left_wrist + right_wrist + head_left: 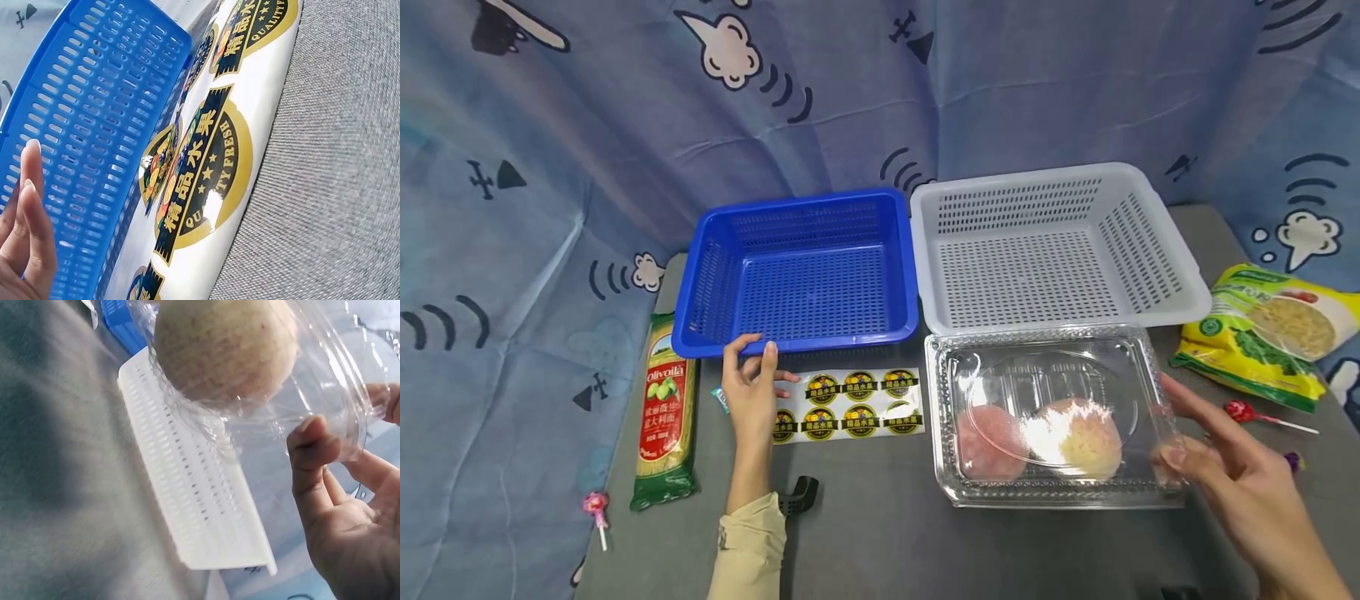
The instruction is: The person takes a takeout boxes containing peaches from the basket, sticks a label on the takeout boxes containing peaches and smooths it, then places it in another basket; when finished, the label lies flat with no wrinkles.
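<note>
My right hand [1232, 475] grips the right end of a clear plastic fruit box [1052, 350] with its lid shut. Inside lie two round fruits, a pink one [991, 442] and a yellow-pink one [1086, 437] that look like peaches. In the right wrist view, thumb and fingers pinch the box's edge, with one fruit [225, 350] visible through the plastic. My left hand [752, 392] is at the front rim of a blue basket [790, 343], fingers loosely bent and holding nothing. Whether it touches the rim I cannot tell. Beside it lies a sheet of round fruit stickers [880, 439].
A white basket [1037, 317] stands behind the box, right of the blue one. Spaghetti [662, 408] and a pink lollipop [597, 504] lie on the left. A yellow noodle bag [1262, 325] and a red lollipop [1240, 410] lie on the right. Patterned cloth hangs behind.
</note>
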`<state>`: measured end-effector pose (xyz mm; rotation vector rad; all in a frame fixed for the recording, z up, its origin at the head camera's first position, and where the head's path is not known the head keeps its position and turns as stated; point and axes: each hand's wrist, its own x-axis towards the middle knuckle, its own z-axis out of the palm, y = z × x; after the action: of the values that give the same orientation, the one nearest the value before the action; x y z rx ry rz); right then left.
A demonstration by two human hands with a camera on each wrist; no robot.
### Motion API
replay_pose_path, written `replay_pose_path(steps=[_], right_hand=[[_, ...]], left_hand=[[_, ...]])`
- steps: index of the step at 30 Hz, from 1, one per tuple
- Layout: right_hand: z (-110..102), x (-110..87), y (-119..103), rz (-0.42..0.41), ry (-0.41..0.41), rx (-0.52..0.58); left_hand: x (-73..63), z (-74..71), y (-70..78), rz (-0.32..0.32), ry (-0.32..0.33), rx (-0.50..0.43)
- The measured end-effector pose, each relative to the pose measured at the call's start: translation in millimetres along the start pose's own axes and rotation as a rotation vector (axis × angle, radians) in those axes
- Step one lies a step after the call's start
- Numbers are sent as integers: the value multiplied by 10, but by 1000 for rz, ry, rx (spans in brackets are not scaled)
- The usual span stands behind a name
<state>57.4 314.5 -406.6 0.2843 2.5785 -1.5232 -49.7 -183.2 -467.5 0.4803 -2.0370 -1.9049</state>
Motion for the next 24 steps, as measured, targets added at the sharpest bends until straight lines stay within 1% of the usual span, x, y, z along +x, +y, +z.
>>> replay_pose_path(steps=[4, 12, 18, 24], right_hand=[[7, -13, 99, 21, -21, -21], [52, 48, 241, 65, -55, 8], [77, 132, 341, 55, -94, 12], [94, 206, 415, 13, -115, 60]], left_hand=[[1, -1, -4, -1, -5, 6], [1, -2, -12, -1, 5, 8], [1, 5, -7, 11, 4, -15], [-2, 4, 8, -10, 4, -11]])
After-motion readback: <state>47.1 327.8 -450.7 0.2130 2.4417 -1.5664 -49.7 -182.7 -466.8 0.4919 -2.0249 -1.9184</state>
